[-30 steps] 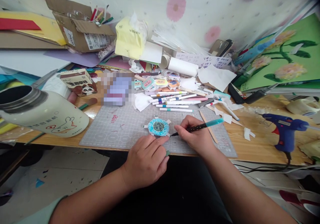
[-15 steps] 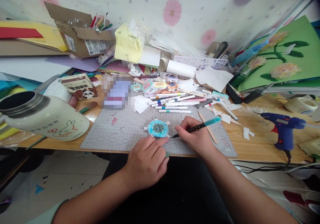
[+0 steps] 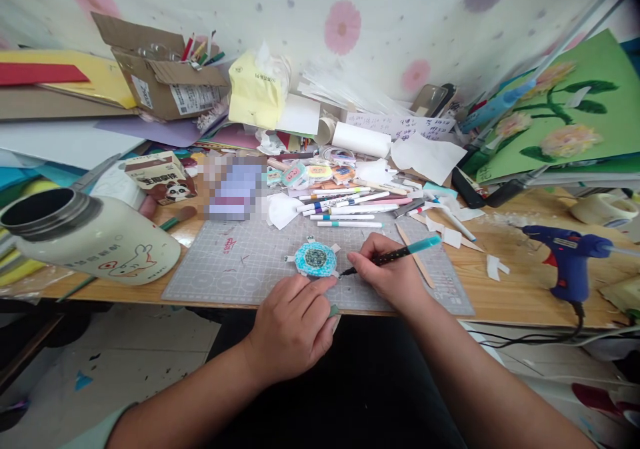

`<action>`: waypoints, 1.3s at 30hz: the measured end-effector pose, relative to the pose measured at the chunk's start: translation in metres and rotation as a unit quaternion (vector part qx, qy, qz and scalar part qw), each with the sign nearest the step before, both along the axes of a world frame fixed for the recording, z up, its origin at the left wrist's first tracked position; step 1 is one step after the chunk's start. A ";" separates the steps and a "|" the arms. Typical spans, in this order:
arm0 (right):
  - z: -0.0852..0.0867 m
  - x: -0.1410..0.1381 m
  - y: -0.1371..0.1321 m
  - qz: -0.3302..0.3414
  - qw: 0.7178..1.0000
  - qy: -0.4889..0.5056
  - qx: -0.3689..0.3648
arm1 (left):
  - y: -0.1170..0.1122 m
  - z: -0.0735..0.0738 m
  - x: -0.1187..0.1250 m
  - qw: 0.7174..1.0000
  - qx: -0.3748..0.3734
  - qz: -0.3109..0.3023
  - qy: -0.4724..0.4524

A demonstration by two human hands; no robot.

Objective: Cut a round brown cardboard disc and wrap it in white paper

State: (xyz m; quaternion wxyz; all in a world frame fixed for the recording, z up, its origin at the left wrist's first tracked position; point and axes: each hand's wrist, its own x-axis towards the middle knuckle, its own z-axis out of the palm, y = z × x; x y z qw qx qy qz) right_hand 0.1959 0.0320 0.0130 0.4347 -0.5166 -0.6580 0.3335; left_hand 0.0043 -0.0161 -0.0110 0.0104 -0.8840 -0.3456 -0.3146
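A small round craft piece point(image 3: 315, 258) lies on the grey cutting mat point(image 3: 210, 269). It has a blue rim, a dark speckled middle and little white tabs around its edge, like a turtle. My left hand point(image 3: 295, 322) rests at its near side, index finger stretched to the lower right tab. The other fingers curl in, and a small green thing point(image 3: 333, 310) shows between them and the thumb; its kind is unclear. In my right hand point(image 3: 390, 269) is a black marker pen point(image 3: 395, 257) with a teal end, its tip down at that same tab.
Several markers point(image 3: 350, 202) lie piled behind the mat. A wooden stick point(image 3: 416, 255) is right of my hand. To the far right rests a blue glue gun point(image 3: 567, 255); a wide-mouthed bottle point(image 3: 100, 235) leans at the left. A cardboard box point(image 3: 160, 75) stands behind.
Both hands, the pen and the craft piece stay almost in place. The view has shifted very slightly.
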 end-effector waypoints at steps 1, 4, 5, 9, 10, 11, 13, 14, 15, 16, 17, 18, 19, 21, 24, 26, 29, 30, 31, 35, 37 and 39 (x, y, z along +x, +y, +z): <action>0.000 0.000 0.000 0.000 1.000 -0.002 0.001 | 0.000 0.000 0.000 1.000 0.000 -0.001 0.000; -0.001 0.000 0.000 -0.001 1.000 0.002 0.000 | 0.001 0.001 0.000 1.000 -0.003 0.002 0.002; -0.001 0.000 0.001 0.001 1.000 0.003 -0.001 | 0.001 0.001 0.000 1.000 -0.003 0.002 0.003; 0.001 0.000 0.000 0.010 1.000 0.001 0.004 | 0.001 0.002 0.000 1.000 -0.004 0.000 0.005; 0.001 0.000 0.000 0.009 1.000 0.000 0.004 | 0.001 0.002 0.000 1.000 -0.003 0.000 0.004; 0.001 0.000 0.000 0.008 1.000 -0.001 0.003 | 0.001 0.002 0.000 1.000 -0.002 0.000 0.004; 0.002 -0.001 -0.001 0.004 1.000 -0.006 0.001 | 0.001 0.002 0.000 1.000 0.000 0.000 0.006; 0.002 -0.001 -0.001 0.004 1.000 -0.008 -0.001 | 0.001 0.001 0.000 1.000 0.000 0.000 0.007; 0.002 -0.001 -0.001 0.005 1.000 -0.008 -0.004 | 0.001 0.001 0.000 1.000 -0.001 0.000 0.007; 0.002 -0.001 -0.001 0.007 1.000 -0.010 -0.006 | 0.001 0.001 0.000 1.000 -0.002 0.000 0.007; 0.002 -0.001 -0.001 0.009 1.000 -0.012 -0.007 | 0.001 0.000 0.000 1.000 -0.002 0.000 0.007; 0.002 -0.001 -0.001 0.011 1.000 -0.016 -0.006 | 0.001 0.000 0.000 1.000 -0.002 0.000 0.005; 0.002 -0.001 -0.001 0.012 1.000 -0.021 -0.003 | 0.001 0.000 0.000 1.000 -0.002 0.001 0.004; 0.003 -0.001 -0.001 0.011 1.000 -0.025 0.000 | 0.001 0.000 0.000 1.000 -0.002 0.002 0.003; 0.003 -0.002 -0.001 0.012 1.000 -0.025 -0.001 | 0.001 0.001 0.000 1.000 0.000 0.001 0.002; 0.003 -0.002 0.000 0.013 1.000 -0.022 -0.001 | 0.001 0.001 0.000 1.000 0.002 0.001 0.001; 0.003 -0.001 0.000 0.010 1.000 -0.016 -0.003 | 0.001 0.000 0.000 1.000 0.004 -0.001 0.002; 0.002 -0.001 0.000 0.006 1.000 -0.014 -0.004 | 0.001 0.000 0.000 1.000 0.005 0.000 0.001; 0.002 0.000 0.000 0.002 1.000 -0.013 -0.005 | 0.001 0.000 0.000 1.000 0.005 0.001 0.001; 0.002 0.000 0.000 -0.009 1.000 -0.014 -0.006 | 0.001 0.001 0.001 1.000 0.004 0.004 -0.002; 0.003 0.000 0.000 -0.008 1.000 -0.007 -0.010 | 0.002 0.001 0.000 1.000 0.002 0.001 -0.002; 0.003 0.000 0.000 -0.005 1.000 -0.004 -0.012 | 0.002 0.001 0.000 1.000 0.000 -0.001 -0.001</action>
